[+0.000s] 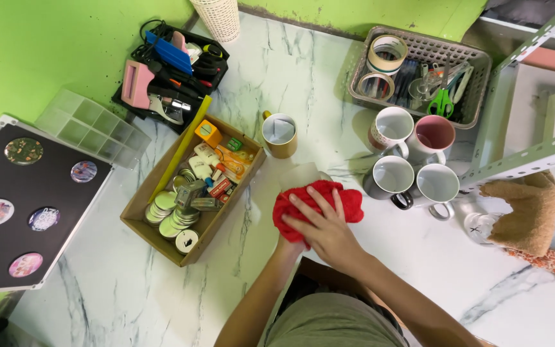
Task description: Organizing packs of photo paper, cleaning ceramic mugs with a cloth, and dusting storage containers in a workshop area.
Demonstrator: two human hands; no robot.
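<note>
My right hand presses a red cloth with its fingers spread over it. The cloth is wrapped against a white mug-like object, of which only the top shows, just above the marble table. My left forearm runs up under the cloth. The left hand itself is hidden beneath the cloth and my right hand, so its grip cannot be seen.
Several mugs stand to the right, a yellow mug behind. A cardboard box of round badges and small parts lies left. A grey basket with tape rolls and scissors, a black tool tray, a black board with badges and a metal shelf surround these.
</note>
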